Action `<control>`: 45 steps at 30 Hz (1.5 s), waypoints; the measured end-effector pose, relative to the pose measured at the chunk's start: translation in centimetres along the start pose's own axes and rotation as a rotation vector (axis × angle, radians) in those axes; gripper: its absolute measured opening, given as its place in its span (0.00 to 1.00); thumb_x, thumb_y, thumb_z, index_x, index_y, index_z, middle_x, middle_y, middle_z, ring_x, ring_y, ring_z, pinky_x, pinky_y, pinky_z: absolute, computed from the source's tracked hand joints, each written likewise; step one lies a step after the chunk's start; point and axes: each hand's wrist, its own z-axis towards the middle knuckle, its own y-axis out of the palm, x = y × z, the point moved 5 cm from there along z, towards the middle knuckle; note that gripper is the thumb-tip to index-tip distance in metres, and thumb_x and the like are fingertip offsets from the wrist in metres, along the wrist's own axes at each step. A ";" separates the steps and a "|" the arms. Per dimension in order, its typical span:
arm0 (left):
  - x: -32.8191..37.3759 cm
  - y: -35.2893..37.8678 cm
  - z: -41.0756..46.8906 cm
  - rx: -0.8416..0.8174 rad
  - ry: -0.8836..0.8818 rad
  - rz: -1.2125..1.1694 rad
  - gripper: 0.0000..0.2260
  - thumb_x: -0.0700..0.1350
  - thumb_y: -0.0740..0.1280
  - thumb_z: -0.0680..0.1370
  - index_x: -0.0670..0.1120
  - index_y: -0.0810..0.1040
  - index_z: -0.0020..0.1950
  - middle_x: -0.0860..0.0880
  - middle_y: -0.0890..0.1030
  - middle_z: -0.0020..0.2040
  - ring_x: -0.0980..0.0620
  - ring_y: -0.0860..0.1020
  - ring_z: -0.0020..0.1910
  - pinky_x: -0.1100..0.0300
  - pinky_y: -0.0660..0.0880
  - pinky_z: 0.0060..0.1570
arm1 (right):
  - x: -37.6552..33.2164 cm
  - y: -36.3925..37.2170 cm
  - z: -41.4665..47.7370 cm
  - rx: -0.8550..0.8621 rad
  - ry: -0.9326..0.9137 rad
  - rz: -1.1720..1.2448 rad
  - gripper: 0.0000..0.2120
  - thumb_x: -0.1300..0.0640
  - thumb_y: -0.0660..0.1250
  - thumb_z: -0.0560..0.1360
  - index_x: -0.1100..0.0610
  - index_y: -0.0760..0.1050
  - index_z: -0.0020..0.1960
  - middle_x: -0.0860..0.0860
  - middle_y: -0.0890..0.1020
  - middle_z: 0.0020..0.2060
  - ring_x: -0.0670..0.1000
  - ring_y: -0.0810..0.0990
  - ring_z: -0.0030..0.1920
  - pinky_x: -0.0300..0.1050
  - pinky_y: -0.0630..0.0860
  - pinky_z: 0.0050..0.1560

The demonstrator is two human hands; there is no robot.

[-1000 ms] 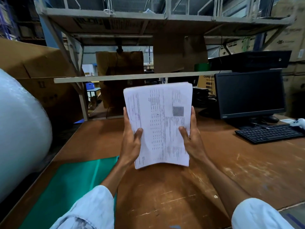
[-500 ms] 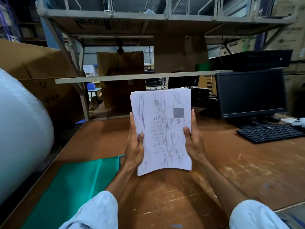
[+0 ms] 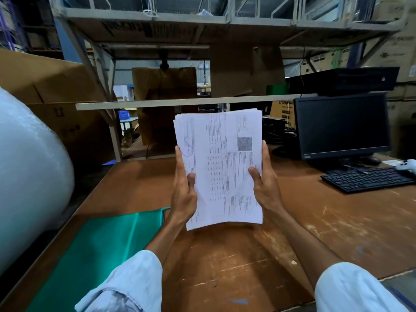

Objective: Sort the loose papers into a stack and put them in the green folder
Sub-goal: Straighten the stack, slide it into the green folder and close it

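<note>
Head view: papers [image 3: 222,167] gathered in one stack, held upright over the middle of the table [image 3: 337,221]. My left hand [image 3: 183,194] grips the left edge, thumb on the front sheet; my right hand [image 3: 265,188] grips the right edge likewise. Top edges not flush; a few sheets stick out. Cannot tell whether the bottom edge touches the table. Folder [image 3: 108,248] lies flat by the near left corner, apart from the papers. Judgement: gathering done, squaring nearly done; opening the folder and inserting remain.
</note>
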 end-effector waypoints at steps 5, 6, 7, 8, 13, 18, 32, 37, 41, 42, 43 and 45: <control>-1.4 0.1 -0.7 -0.001 0.000 0.006 0.32 0.47 0.55 0.85 0.68 0.39 0.79 0.57 0.52 0.82 0.52 0.61 0.79 0.47 0.66 0.74 | 0.9 0.3 -0.9 -0.028 0.001 -0.034 0.34 0.56 0.57 0.84 0.41 0.41 0.81 0.42 0.64 0.76 0.45 0.73 0.70 0.53 0.78 0.63; -2.3 0.4 -1.4 -0.030 -0.029 0.007 0.32 0.48 0.55 0.84 0.67 0.39 0.79 0.57 0.51 0.82 0.50 0.61 0.79 0.40 0.65 0.73 | 1.7 0.6 -1.5 -0.046 0.023 -0.013 0.33 0.53 0.57 0.83 0.40 0.41 0.80 0.43 0.65 0.76 0.46 0.73 0.70 0.57 0.77 0.63; -3.1 0.6 -1.9 -0.053 -0.053 0.007 0.32 0.49 0.55 0.84 0.66 0.39 0.80 0.57 0.51 0.82 0.49 0.61 0.79 0.35 0.65 0.72 | 2.3 0.9 -2.2 -0.057 0.044 0.023 0.33 0.49 0.57 0.82 0.39 0.42 0.80 0.43 0.66 0.76 0.47 0.73 0.70 0.58 0.78 0.62; -3.4 0.8 -2.2 -0.064 -0.066 0.007 0.32 0.49 0.55 0.84 0.66 0.39 0.80 0.58 0.51 0.82 0.49 0.60 0.79 0.34 0.64 0.71 | 2.6 1.0 -2.6 -0.059 0.048 0.057 0.33 0.44 0.56 0.81 0.38 0.42 0.80 0.44 0.66 0.76 0.48 0.73 0.70 0.56 0.78 0.62; -1.7 0.4 -0.6 -0.002 -0.007 0.060 0.32 0.44 0.54 0.84 0.65 0.39 0.80 0.63 0.47 0.82 0.55 0.53 0.81 0.39 0.58 0.77 | 2.0 0.6 -1.1 0.003 -0.004 -0.011 0.31 0.47 0.56 0.83 0.42 0.44 0.81 0.43 0.62 0.78 0.41 0.69 0.72 0.30 0.72 0.61; -3.2 0.8 -2.0 -0.058 -0.069 0.038 0.32 0.50 0.54 0.84 0.68 0.37 0.78 0.65 0.45 0.81 0.57 0.53 0.80 0.37 0.59 0.76 | 3.1 0.9 -2.2 0.030 0.026 -0.024 0.33 0.51 0.57 0.82 0.41 0.44 0.81 0.39 0.57 0.78 0.43 0.64 0.75 0.49 0.69 0.67; -3.7 1.0 -2.6 -0.042 -0.090 0.004 0.30 0.59 0.52 0.83 0.65 0.38 0.80 0.62 0.48 0.82 0.57 0.55 0.80 0.39 0.61 0.75 | 3.2 0.9 -1.8 0.060 0.046 -0.045 0.30 0.51 0.57 0.83 0.41 0.47 0.81 0.41 0.62 0.77 0.45 0.67 0.73 0.61 0.72 0.67; -3.3 0.9 -2.2 -0.041 -0.091 0.033 0.29 0.54 0.52 0.84 0.66 0.38 0.79 0.60 0.48 0.82 0.55 0.55 0.80 0.37 0.60 0.75 | 2.3 0.6 -1.3 0.039 0.045 -0.037 0.30 0.51 0.57 0.83 0.37 0.48 0.80 0.44 0.64 0.77 0.49 0.70 0.72 0.64 0.74 0.65; -1.5 0.5 -0.5 -0.079 -0.046 0.067 0.30 0.48 0.52 0.85 0.64 0.37 0.80 0.64 0.46 0.81 0.60 0.52 0.80 0.50 0.55 0.78 | 0.8 -0.1 -0.3 0.004 0.045 0.034 0.32 0.48 0.59 0.82 0.33 0.46 0.78 0.47 0.69 0.74 0.51 0.74 0.70 0.58 0.77 0.62; -0.9 0.2 -0.1 -0.074 -0.035 0.065 0.30 0.46 0.52 0.85 0.64 0.38 0.79 0.65 0.46 0.81 0.62 0.52 0.79 0.57 0.54 0.76 | 0.6 -0.3 0.0 -0.005 0.066 0.067 0.32 0.51 0.60 0.82 0.31 0.49 0.77 0.48 0.72 0.72 0.51 0.77 0.67 0.55 0.80 0.60; -0.4 -0.1 0.2 -0.075 -0.035 0.053 0.30 0.44 0.52 0.86 0.66 0.39 0.79 0.66 0.47 0.81 0.62 0.52 0.79 0.61 0.55 0.75 | 0.4 -0.6 0.2 -0.007 0.099 0.100 0.31 0.54 0.62 0.81 0.31 0.52 0.76 0.49 0.75 0.70 0.51 0.79 0.65 0.52 0.82 0.57; -0.1 -0.4 0.4 -0.109 -0.079 0.047 0.28 0.42 0.52 0.86 0.67 0.47 0.79 0.65 0.51 0.80 0.61 0.53 0.79 0.64 0.54 0.73 | 0.1 -1.0 0.6 -0.017 0.172 0.140 0.31 0.59 0.63 0.82 0.34 0.58 0.75 0.48 0.79 0.65 0.49 0.81 0.60 0.48 0.83 0.53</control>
